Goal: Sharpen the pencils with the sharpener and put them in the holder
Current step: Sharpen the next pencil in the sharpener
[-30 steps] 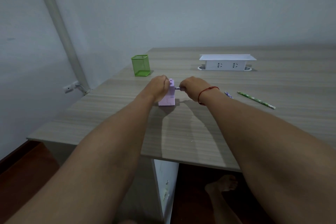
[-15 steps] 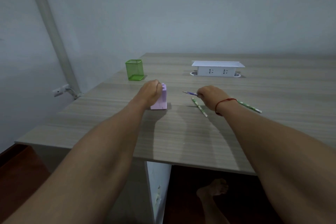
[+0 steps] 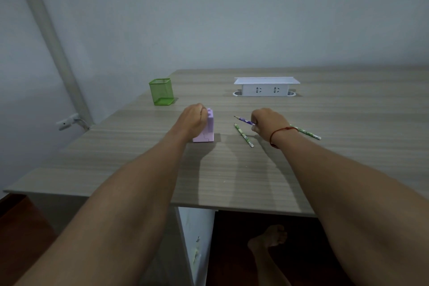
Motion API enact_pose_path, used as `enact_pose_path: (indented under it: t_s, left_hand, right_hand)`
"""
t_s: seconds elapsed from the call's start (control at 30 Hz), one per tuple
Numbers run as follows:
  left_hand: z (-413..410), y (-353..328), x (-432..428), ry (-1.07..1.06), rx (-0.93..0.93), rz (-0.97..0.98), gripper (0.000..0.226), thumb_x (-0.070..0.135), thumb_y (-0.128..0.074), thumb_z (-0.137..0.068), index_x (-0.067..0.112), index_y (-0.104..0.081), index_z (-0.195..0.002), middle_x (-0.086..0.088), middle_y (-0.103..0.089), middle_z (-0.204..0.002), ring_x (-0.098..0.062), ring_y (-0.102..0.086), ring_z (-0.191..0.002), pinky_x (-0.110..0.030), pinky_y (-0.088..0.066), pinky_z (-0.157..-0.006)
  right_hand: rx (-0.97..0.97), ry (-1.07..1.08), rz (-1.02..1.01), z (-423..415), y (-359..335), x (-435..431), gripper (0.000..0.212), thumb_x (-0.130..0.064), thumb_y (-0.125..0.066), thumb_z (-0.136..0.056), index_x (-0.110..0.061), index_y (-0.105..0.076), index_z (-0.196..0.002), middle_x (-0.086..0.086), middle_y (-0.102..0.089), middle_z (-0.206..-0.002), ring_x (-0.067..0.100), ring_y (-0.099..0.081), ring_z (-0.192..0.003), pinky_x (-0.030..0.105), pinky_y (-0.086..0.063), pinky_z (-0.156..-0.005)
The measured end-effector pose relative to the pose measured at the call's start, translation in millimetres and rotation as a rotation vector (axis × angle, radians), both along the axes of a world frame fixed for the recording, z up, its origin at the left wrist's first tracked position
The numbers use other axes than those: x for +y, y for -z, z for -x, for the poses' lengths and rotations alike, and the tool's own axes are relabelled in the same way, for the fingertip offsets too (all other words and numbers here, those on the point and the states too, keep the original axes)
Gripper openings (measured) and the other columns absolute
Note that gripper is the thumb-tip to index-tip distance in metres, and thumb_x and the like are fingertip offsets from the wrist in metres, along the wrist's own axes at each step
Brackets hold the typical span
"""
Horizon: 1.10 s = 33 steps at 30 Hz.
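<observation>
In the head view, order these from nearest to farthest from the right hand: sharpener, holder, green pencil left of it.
1. green pencil, just left of the right hand.
2. sharpener, further left, in the left hand.
3. holder, far back left.

Plain grey-white wall point(image 3: 232, 18) at back & left. White pipe point(image 3: 48, 37) runs diag. down the left wall; a white plug w/ cable point(image 3: 67, 122) sits near its lower end. Light grey-brown wood-grain table point(image 3: 232, 181) fills the mid. White pop-up socket box point(image 3: 265, 87) w/ two outlets stands toward its far side. Under the table: white support panel point(image 3: 197, 239), red-brown floor point(image 3: 18, 227). Light is dim, cool, even.
</observation>
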<state>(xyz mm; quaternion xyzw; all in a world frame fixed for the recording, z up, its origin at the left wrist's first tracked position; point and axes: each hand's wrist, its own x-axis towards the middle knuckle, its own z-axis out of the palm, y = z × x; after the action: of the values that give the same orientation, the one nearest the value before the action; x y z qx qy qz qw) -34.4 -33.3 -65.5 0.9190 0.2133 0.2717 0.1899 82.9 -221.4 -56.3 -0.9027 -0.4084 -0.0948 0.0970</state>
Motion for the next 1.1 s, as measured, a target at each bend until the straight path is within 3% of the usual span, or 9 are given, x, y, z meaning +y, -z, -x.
enact_pose_path:
  t_s: [0.2, 0.37, 0.5, 0.67, 0.77, 0.93, 1.1]
  left_hand:
    - [-9.3, 0.4, -6.8, 0.02, -0.025, 0.0, 0.031, 0.015, -0.036, -0.097, -0.002, -0.062, -0.092, -0.024, -0.064, -0.104, -0.034, -0.057, -0.098, -0.036, -0.041, -0.08]
    - [-6.4, 1.7, -6.9, 0.012, -0.041, 0.011, 0.042, 0.025, -0.031, -0.092, -0.004, -0.061, -0.093, -0.024, -0.064, -0.105, -0.035, -0.057, -0.098, -0.037, -0.042, -0.08]
    - [-7.0, 3.3, -8.8, -0.008, -0.064, -0.007, 0.035, 0.018, -0.033, -0.095, -0.006, -0.059, -0.09, -0.026, -0.063, -0.101, -0.035, -0.056, -0.095, -0.037, -0.04, -0.078]
    - [-9.3, 6.3, -8.6, -0.04, -0.098, -0.033, 0.026, 0.011, -0.036, -0.096, 0.001, -0.053, -0.08, -0.027, -0.062, -0.095, -0.036, -0.055, -0.091, -0.036, -0.036, -0.074]
    - [-8.3, 6.4, -10.6, -0.042, -0.114, -0.055, 0.028, 0.01, -0.036, -0.097, -0.004, -0.056, -0.085, -0.027, -0.062, -0.096, -0.036, -0.055, -0.092, -0.038, -0.037, -0.076]
    - [-9.4, 7.9, -9.3, -0.047, -0.129, -0.059, 0.029, 0.01, -0.036, -0.097, -0.007, -0.058, -0.088, -0.028, -0.063, -0.097, -0.037, -0.055, -0.093, -0.039, -0.036, -0.078]
    - [-10.4, 9.8, -7.5, -0.06, -0.133, -0.05, 0.03, 0.012, -0.037, -0.096, -0.005, -0.058, -0.084, -0.027, -0.063, -0.095, -0.038, -0.056, -0.09, -0.039, -0.039, -0.075]
  right_hand:
    - [0.01, 0.007, -0.012, 1.1, -0.5, 2.6, 0.021, -0.015, -0.059, -0.093, -0.007, -0.062, -0.112, 0.014, -0.06, -0.117, 0.032, -0.062, -0.101, 0.035, -0.048, -0.082]
    - [0.049, 0.027, -0.034, 1.3, 2.2, 10.5, 0.023, -0.013, -0.059, -0.092, -0.003, -0.065, -0.113, 0.016, -0.063, -0.115, 0.034, -0.063, -0.101, 0.035, -0.05, -0.082]
    - [0.088, 0.063, -0.047, 3.9, 9.0, 17.5, 0.025, -0.017, -0.054, -0.096, -0.001, -0.062, -0.114, 0.018, -0.063, -0.116, 0.037, -0.062, -0.104, 0.038, -0.051, -0.087]
    - [0.103, 0.082, -0.043, 4.8, 18.5, 21.9, 0.021, -0.009, -0.054, -0.094, -0.001, -0.065, -0.11, 0.02, -0.064, -0.115, 0.036, -0.063, -0.103, 0.036, -0.051, -0.084]
    - [0.11, 0.099, -0.062, 6.3, 18.1, 19.0, 0.023, -0.014, -0.052, -0.095, -0.001, -0.064, -0.109, 0.02, -0.063, -0.115, 0.036, -0.062, -0.104, 0.036, -0.05, -0.084]
    - [0.001, 0.243, -0.038, -1.8, 13.5, 2.4, 0.028, -0.009, -0.048, -0.095, 0.001, -0.058, -0.119, 0.02, -0.057, -0.123, 0.036, -0.056, -0.114, 0.04, -0.048, -0.09]
    - [0.06, 0.38, 0.032, -6.8, 21.6, -7.0, 0.029, -0.008, -0.046, -0.096, -0.002, -0.057, -0.123, 0.018, -0.057, -0.126, 0.035, -0.054, -0.118, 0.038, -0.049, -0.089]
